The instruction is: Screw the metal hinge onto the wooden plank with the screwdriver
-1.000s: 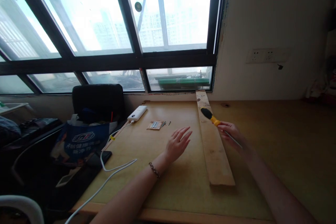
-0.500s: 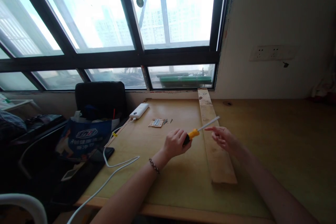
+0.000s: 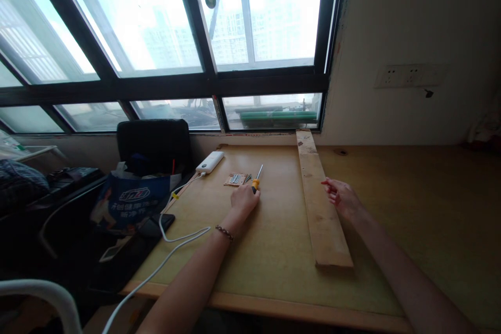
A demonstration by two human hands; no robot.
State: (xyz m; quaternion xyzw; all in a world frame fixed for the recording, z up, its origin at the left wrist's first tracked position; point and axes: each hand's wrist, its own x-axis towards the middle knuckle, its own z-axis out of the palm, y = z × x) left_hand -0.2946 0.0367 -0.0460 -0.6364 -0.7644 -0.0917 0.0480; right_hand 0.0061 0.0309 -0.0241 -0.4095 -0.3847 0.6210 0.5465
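Observation:
My left hand [image 3: 243, 201] is closed round the handle of a yellow and black screwdriver [image 3: 255, 183], low by the table, its metal shaft pointing away. Just beyond that hand lie a small wooden piece with a metal hinge [image 3: 236, 179] on it and a few loose screws [image 3: 248, 178]. My right hand [image 3: 342, 197] is over the right edge of a long wooden board [image 3: 323, 219], fingers curled and thumb and forefinger drawn together. Whatever may be between those fingertips is too small to make out. The board lies lengthwise, running toward the window.
A white power bank [image 3: 210, 162] with a white cable [image 3: 183, 248] sits along the left edge of the table [image 3: 270, 271]. Left of the table stand a black chair [image 3: 153, 141] and a blue bag [image 3: 129, 201]. A wall socket [image 3: 409, 76] is at right.
My left hand has moved left and down with the screwdriver, from above the board to near the screws. The right hand has shifted slightly right, and its outstretched forefinger has curled in.

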